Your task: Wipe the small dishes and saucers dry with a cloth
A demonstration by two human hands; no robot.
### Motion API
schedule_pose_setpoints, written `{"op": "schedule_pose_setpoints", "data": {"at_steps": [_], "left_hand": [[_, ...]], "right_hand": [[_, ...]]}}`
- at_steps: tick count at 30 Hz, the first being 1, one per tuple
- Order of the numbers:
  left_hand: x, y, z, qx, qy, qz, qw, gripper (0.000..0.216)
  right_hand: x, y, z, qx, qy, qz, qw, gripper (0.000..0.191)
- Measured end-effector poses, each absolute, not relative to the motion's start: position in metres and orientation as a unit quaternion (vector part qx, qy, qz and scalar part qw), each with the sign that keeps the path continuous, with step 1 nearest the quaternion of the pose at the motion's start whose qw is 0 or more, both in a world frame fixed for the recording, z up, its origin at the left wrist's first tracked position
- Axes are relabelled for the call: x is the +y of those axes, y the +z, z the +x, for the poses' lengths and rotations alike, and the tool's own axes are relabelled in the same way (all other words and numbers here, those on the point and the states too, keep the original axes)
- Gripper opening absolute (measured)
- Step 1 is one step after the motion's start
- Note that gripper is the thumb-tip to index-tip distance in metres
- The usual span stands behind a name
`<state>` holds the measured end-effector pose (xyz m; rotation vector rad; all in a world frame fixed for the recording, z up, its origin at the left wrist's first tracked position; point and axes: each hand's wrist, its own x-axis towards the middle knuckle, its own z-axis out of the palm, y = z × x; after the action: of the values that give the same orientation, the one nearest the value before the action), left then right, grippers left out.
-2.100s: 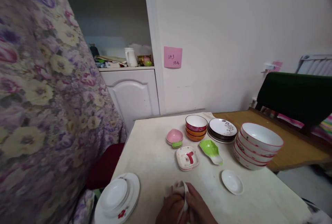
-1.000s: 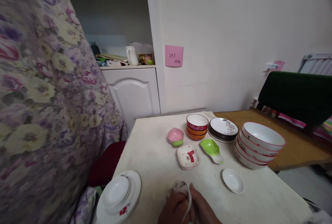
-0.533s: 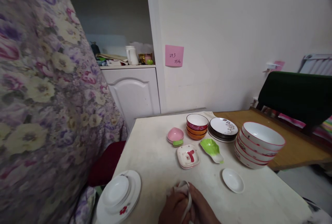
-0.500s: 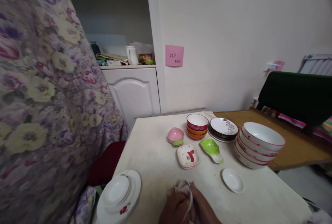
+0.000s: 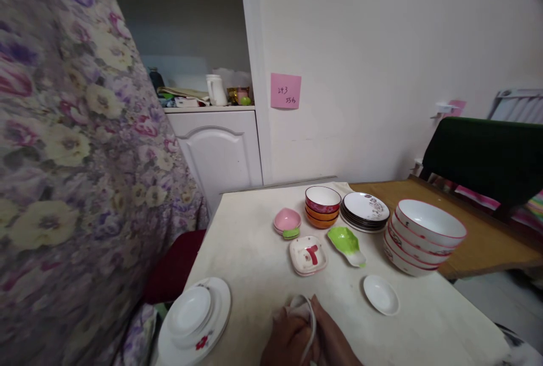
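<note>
low over the near edge of the table (image 5: 254,253), the left hand (image 5: 285,339) clutched a pale cloth (image 5: 292,310) against a small white dish (image 5: 313,325), which the right hand (image 5: 335,343) gripped on edge.

Pink sticky note (image 5: 285,91) on wall: "243"; second line illegible.

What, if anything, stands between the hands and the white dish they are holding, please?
Nothing visible does. The left hand and right hand both grip the thin white dish, held on edge; only a pale cloth is bunched against it at the left fingertips.
</note>
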<state>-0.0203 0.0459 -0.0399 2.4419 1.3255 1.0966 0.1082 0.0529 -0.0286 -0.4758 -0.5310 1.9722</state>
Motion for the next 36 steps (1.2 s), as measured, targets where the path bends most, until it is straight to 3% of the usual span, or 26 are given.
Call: {"op": "schedule_pose_setpoints", "data": {"at_steps": [3,6,12,18,24,28,33,36], "left_hand": [[0.045,-0.034,-0.024,0.408,0.374,0.828,0.086,0.013],[0.043,-0.025,-0.031,0.393,0.405,0.821,0.086,0.025],[0.044,-0.024,-0.027,0.384,0.401,0.829,0.067,0.025],[0.045,-0.027,-0.027,0.369,0.36,0.855,0.048,0.022],[0.042,-0.017,-0.029,0.401,0.424,0.804,0.114,0.023],[0.043,-0.021,-0.025,0.377,0.409,0.828,0.072,0.022],[0.043,-0.022,-0.023,0.379,0.343,0.857,0.066,0.011],[0.044,-0.025,-0.027,0.376,0.355,0.854,0.062,0.021]], "right_hand": [[0.054,-0.032,0.107,-0.214,0.825,-0.19,0.487,0.047],[0.056,-0.041,0.107,-0.256,0.807,-0.18,0.501,0.036],[0.054,-0.038,0.108,-0.255,0.784,-0.176,0.538,0.022],[0.054,-0.034,0.104,-0.237,0.814,-0.183,0.498,0.047],[0.057,-0.046,0.107,-0.291,0.786,-0.178,0.516,0.029],[0.055,-0.04,0.108,-0.258,0.788,-0.18,0.529,0.022],[0.054,-0.032,0.106,-0.215,0.829,-0.184,0.482,0.044],[0.054,-0.033,0.106,-0.234,0.82,-0.173,0.492,0.039]]}}
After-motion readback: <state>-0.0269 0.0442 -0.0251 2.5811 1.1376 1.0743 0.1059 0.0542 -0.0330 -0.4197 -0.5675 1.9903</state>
